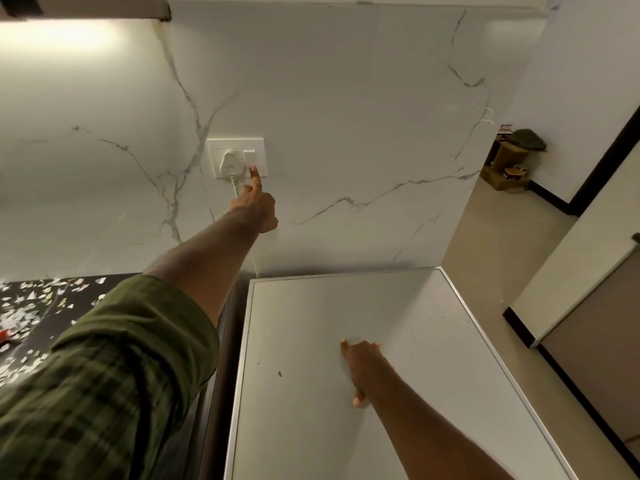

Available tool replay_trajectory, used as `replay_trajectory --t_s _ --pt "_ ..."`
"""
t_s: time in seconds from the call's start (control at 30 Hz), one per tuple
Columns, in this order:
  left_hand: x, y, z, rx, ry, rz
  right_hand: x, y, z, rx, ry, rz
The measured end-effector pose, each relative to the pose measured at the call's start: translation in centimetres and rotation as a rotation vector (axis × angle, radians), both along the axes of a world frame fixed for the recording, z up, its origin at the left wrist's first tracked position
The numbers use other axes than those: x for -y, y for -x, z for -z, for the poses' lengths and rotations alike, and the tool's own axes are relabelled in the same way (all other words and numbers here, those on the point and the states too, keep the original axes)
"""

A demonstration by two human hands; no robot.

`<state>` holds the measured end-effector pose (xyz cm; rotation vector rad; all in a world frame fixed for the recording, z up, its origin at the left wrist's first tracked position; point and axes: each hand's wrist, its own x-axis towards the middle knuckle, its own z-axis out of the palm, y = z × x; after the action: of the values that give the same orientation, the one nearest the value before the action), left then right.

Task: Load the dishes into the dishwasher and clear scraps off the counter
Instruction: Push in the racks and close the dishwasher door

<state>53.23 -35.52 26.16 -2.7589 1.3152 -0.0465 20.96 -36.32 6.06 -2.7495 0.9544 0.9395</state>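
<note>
The grey top of the dishwasher (304, 327) fills the lower middle, below the marble wall. My right hand (363, 365) rests flat on that top, fingers spread, holding nothing. My left hand (258, 207) reaches up to the white wall socket plate (236, 143). Its straight index finger presses the switch (250, 157), and the other fingers are curled. A white plug (229, 162) sits in the socket just left of the switch, its cord hanging down behind my hand. The black counter (79, 296) at the left is strewn with white scraps (20, 317).
A narrow dark gap (225, 341) separates the counter from the dishwasher. Something small and red (4, 336) lies at the counter's left edge. Cardboard boxes (507, 164) stand on the floor at the far right, past the wall's end, near a dark-framed door (602, 161).
</note>
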Motion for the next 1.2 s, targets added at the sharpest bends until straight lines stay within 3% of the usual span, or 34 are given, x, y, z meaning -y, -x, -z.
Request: replay_trajectory --t_s 0.17,0.4,0.57,0.83,1.03,1.2 --pt "-2.3 5.4 3.2 -0.112 0.138 0.075 0.0 0.1 -0.1 0.006 -0.061 0.094" --pt "-11.2 18.9 15.5 -0.379 0.086 0.197 -0.4 0.8 -2.4 0.119 -0.040 0.052" --pt "-20.1 24.8 20.6 -0.545 0.045 0.206 -0.4 3.9 -2.9 0.237 -0.081 0.054" --pt "-30.5 29.8 21.7 -0.582 0.009 0.143 -5.2 10.2 -0.9 0.193 -0.042 0.052" --pt "-33.9 32.7 21.8 -0.540 -0.051 0.104 -8.8 15.5 0.2 0.187 -0.061 -0.072" --pt "-36.5 34.8 22.4 -0.500 -0.134 0.097 -10.1 19.8 1.1 0.216 -0.123 -0.050"
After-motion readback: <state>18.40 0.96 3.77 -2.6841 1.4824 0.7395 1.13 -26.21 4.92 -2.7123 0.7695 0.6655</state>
